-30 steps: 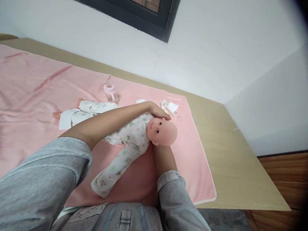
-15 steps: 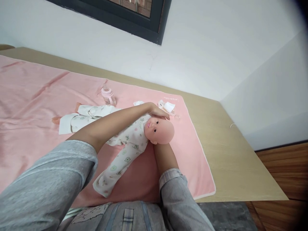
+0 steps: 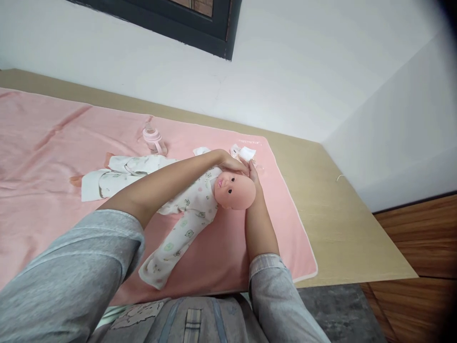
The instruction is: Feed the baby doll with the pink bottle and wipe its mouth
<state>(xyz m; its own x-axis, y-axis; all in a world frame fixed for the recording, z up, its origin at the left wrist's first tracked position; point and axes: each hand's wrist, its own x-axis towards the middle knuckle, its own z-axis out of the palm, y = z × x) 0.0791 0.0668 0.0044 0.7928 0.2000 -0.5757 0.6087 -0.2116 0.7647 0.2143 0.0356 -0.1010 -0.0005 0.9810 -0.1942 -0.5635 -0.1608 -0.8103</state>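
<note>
Left hand (image 3: 233, 162): Reaching across the doll (image 3: 203, 193), it curves along the far side of the doll's head (image 3: 235, 190), fingers near those of the other hand. How firmly it presses cannot be told.
Right hand (image 3: 253, 171): It bends around the crown side, partly hidden by the head; whether it bears weight or merely touches, the view does not show.
Doll's position: It lies on its back on a pink blanket (image 3: 221, 257), feet to the left, head between the forearms, near sleeve angled toward the person.
Careful handling: Best done, it seems, with palms cupped and pressure light and even, the neck kept in line with the body and the reaching forearm held clear of the chest.
Outfit prints: Small bears and green motifs dot the white clothing; no lettering can be made out on it.
Bottle: A pink-topped bottle (image 3: 154, 141) with a handle stands beyond the legs, no brand legible.
White items: Small white articles (image 3: 246, 153) rest just beyond the hands; a dark mark on one is too small to read.
Blanket lettering: Pale script (image 3: 250, 142) runs near the far corner, illegible here.
Surroundings: A wooden table (image 3: 321, 205) meets a white wall (image 3: 285, 71) beneath a dark window frame (image 3: 210, 40).
</note>
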